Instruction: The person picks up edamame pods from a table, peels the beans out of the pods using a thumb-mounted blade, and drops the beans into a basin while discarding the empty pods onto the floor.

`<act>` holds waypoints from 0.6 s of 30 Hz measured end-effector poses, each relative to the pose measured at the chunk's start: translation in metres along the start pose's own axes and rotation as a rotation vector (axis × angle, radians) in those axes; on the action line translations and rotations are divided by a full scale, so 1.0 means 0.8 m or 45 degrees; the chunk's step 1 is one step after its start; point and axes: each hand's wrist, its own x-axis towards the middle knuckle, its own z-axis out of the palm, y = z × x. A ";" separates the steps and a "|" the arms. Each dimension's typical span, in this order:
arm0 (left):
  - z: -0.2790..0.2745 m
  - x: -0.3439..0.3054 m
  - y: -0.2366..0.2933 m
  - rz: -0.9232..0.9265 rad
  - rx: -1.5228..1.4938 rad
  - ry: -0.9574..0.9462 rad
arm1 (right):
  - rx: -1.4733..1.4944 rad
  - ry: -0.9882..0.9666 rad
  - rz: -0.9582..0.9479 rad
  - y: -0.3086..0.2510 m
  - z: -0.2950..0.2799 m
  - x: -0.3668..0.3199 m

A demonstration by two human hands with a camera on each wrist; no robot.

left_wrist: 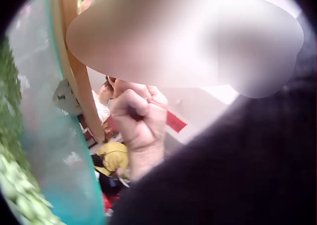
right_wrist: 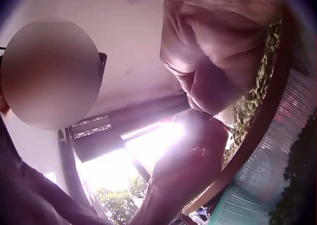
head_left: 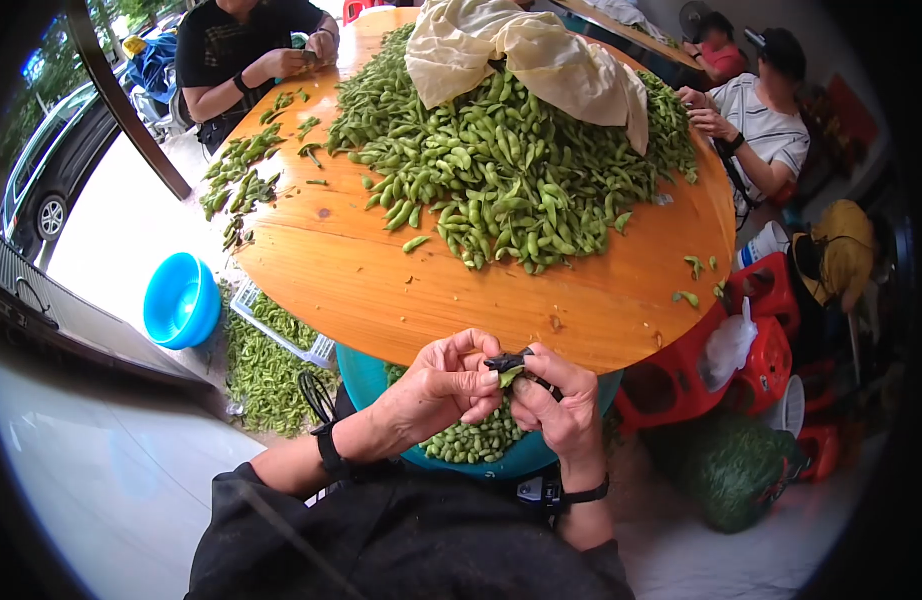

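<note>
Both hands meet just off the near edge of the round wooden table (head_left: 401,310), above a teal basin (head_left: 361,385) with shelled beans (head_left: 476,438) in it. The left hand (head_left: 436,385) pinches a green pod (head_left: 509,377) between thumb and fingertips. Dark coverings sit on fingertips of the right hand (head_left: 561,405), which grips the pod's other side. A large heap of pods (head_left: 511,160) lies on the table, partly under a cream cloth (head_left: 541,60). In the right wrist view the right hand (right_wrist: 218,51) and left hand (right_wrist: 183,160) touch; the pod is hidden there.
A blue basin (head_left: 182,300) and a white crate (head_left: 281,325) stand on the floor at left, beside spread pods (head_left: 271,385). Red stools (head_left: 671,385) and a green net sack (head_left: 726,480) are at right. Other people sit around the table's far side.
</note>
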 end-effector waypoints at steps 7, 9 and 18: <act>0.007 -0.011 0.015 0.367 1.215 0.201 | -1.349 0.102 -0.718 -0.019 0.019 -0.002; 0.011 -0.015 0.023 0.720 1.962 0.126 | -1.449 0.205 -0.662 -0.022 0.009 -0.011; -0.026 -0.049 -0.002 0.621 2.430 -0.137 | -1.274 0.289 -0.422 -0.014 -0.012 -0.042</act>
